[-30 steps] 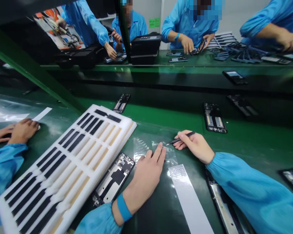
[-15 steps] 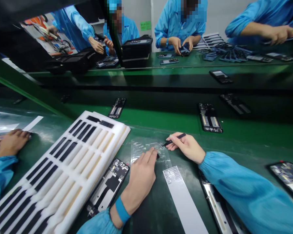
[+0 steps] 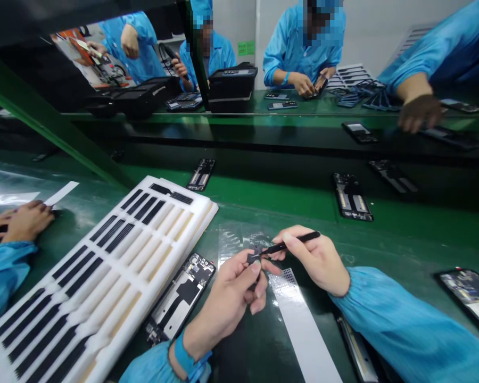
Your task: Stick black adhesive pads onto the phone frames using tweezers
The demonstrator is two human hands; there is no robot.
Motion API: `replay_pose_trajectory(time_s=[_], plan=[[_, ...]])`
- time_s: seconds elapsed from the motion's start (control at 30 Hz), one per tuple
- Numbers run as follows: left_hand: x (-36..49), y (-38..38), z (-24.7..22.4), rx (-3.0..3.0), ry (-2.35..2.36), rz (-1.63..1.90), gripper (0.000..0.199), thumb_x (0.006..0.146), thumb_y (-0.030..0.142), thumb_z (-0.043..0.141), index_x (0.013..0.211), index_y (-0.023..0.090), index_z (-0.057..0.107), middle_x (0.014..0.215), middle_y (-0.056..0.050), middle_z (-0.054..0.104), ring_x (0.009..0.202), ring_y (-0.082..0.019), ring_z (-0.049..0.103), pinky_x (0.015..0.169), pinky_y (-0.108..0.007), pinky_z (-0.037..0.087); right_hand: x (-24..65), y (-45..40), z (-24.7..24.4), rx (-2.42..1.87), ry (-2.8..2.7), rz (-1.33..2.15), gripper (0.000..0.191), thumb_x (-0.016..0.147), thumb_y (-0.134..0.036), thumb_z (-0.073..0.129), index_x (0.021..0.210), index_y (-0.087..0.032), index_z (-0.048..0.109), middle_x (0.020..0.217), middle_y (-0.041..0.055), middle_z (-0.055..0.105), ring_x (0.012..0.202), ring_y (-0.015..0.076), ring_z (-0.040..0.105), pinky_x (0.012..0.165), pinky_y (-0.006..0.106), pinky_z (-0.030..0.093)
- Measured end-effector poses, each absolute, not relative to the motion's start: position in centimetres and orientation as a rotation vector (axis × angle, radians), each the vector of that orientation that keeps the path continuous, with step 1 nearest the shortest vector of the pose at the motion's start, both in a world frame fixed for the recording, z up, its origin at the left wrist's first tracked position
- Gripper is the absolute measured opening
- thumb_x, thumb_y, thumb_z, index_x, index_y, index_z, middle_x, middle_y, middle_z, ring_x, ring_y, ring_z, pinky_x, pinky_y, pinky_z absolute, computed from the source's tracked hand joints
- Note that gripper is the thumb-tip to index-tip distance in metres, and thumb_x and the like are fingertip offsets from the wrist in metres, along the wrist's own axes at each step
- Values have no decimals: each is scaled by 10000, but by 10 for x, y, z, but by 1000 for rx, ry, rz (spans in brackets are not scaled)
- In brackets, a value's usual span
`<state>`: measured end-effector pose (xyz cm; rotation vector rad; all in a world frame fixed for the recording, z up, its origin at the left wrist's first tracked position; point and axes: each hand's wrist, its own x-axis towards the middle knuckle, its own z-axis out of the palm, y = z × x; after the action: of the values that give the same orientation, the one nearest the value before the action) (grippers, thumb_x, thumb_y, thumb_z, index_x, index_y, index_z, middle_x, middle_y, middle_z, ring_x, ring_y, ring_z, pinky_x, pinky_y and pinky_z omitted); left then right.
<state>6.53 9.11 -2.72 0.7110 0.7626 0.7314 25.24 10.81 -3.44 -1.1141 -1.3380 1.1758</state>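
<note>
My left hand (image 3: 239, 284) is closed on a small black part (image 3: 254, 256), held up between thumb and fingers; its exact kind is too small to make out. In my right hand (image 3: 313, 258) are black tweezers (image 3: 289, 243), their tips touching or just over the small part. Beneath the hands lies a clear plastic sheet (image 3: 228, 239) with rows of tiny dots. A white strip (image 3: 303, 330) with a dotted end lies close to my right hand. Left of my left wrist, an opened phone (image 3: 186, 292) rests against the white foam tray.
The white foam tray (image 3: 143, 255) with black strips in its slots fills the left side. Other opened phones lie on the green belt (image 3: 263, 186) and under my right forearm. At far left is a co-worker's hand (image 3: 27, 221); several co-workers sit across the line.
My left hand has lifted off the plastic sheet and turned, raising the small black part. The tweezers have come over to that part. Across the line, a co-worker's gloved hand has reached down to a phone.
</note>
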Motion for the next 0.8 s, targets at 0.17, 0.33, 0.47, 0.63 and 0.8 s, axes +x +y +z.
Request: replay_pose_trajectory(time_s=[0.17, 0.33, 0.47, 0.63, 0.8], plan=[[64, 92, -26, 723, 751, 725, 178, 971, 275, 552, 1043, 115, 578, 608, 38, 507, 438, -58, 376, 418, -199, 266, 252, 107, -40, -1104, -1371, 1171, 335, 955, -479, 608, 875, -174, 720, 815, 66, 763, 695, 174, 741, 654, 253, 619], [63, 93, -27, 747, 750, 716, 181, 975, 286, 545, 1030, 116, 579, 609, 32, 520, 432, -61, 397, 424, -204, 280, 252, 105, -45, -1032, -1385, 1124, 293, 976, -427, 598, 896, -177, 728, 794, 49, 761, 676, 157, 741, 638, 228, 621], [61, 92, -29, 741, 742, 711, 178, 976, 287, 542, 975, 116, 590, 625, 26, 525, 428, -57, 411, 427, -205, 283, 254, 105, -49, -1001, -1424, 1088, 215, 997, -329, 583, 922, -195, 734, 864, 36, 773, 700, 133, 744, 664, 196, 614], [58, 92, -27, 725, 725, 703, 191, 992, 259, 497, 992, 106, 613, 636, 5, 543, 469, -76, 429, 441, -208, 338, 259, 105, -52, -956, -1543, 998, 182, 999, -265, 573, 947, -209, 738, 903, 31, 769, 774, 140, 753, 726, 195, 611], [57, 92, -24, 663, 709, 738, 216, 971, 231, 504, 1093, 102, 626, 915, -117, 664, 578, -104, 472, 452, -224, 387, 258, 105, -49, -925, -1652, 859, 177, 999, -254, 570, 957, -214, 737, 882, 28, 765, 821, 147, 738, 770, 205, 594]])
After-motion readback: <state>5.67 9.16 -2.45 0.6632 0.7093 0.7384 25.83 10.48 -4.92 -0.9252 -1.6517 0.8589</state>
